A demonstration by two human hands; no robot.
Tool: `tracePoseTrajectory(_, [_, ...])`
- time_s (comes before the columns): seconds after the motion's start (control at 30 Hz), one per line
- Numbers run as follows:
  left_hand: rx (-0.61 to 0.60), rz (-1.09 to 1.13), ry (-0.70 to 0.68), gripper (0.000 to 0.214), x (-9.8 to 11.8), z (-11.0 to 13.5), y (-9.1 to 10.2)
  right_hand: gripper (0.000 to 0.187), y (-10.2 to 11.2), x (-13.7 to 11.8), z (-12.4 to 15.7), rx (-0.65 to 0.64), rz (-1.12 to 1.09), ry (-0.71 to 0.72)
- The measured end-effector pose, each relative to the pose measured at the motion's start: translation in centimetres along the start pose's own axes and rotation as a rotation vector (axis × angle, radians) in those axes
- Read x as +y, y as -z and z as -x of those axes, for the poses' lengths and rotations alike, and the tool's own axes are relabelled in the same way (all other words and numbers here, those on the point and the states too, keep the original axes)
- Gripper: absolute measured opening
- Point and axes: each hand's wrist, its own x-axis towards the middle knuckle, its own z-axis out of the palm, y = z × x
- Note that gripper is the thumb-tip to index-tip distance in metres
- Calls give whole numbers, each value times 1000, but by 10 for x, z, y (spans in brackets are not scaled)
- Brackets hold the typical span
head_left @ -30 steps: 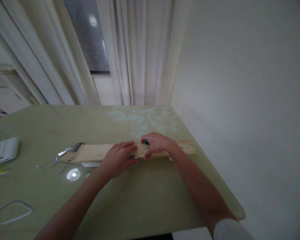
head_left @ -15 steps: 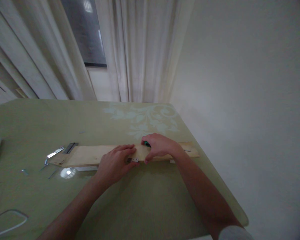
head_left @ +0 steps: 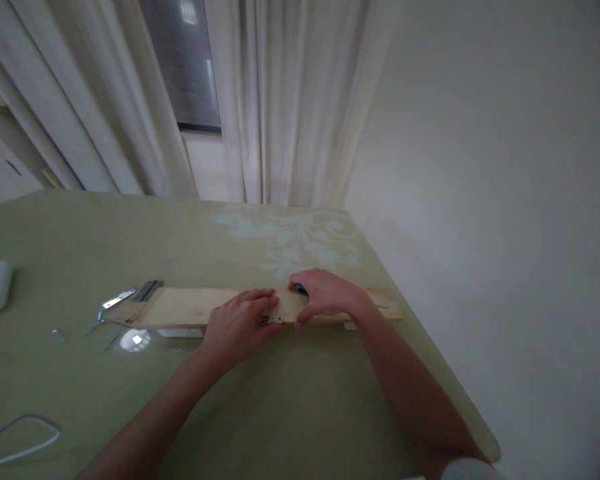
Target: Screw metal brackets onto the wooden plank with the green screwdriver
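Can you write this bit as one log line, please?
left hand: on wooden board, at metal piece | right hand: curled over green item | screws: on table

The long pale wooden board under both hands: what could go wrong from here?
The board might rock: white pieces show beneath its near edge. The small silver metal plate by the left hand could shift if that hand lifts. Thin silver screw-like pieces lying left of the board could roll away.
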Motion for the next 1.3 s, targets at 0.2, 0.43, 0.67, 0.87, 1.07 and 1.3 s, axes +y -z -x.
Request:
tracePoseTrajectory(0.2, [-18,30,1,46,-3,0,-2,66,-1,4,-1,-5,-43,-5])
tracePoseTrajectory(0.43, [286,116,23,52,-40,38,37,75,0,4,1,-27,-49,-35])
tracePoseTrajectory(0.67, [353,-417,683,37,-141,102,84,65,23,-8,17,255,-14,-69])
tracePoseTrajectory(0.87, [276,-418,754,38,-172,120,73,46,47,-32,50,545,-49,46])
tracePoseTrajectory(1.07, [313,-373,738,28,-162,118,73,36,56,-48,71,746,-80,130])
tracePoseTrajectory(1.3, [459,-290,839,30,-153,101,73,31,59,-48,74,872,-123,166])
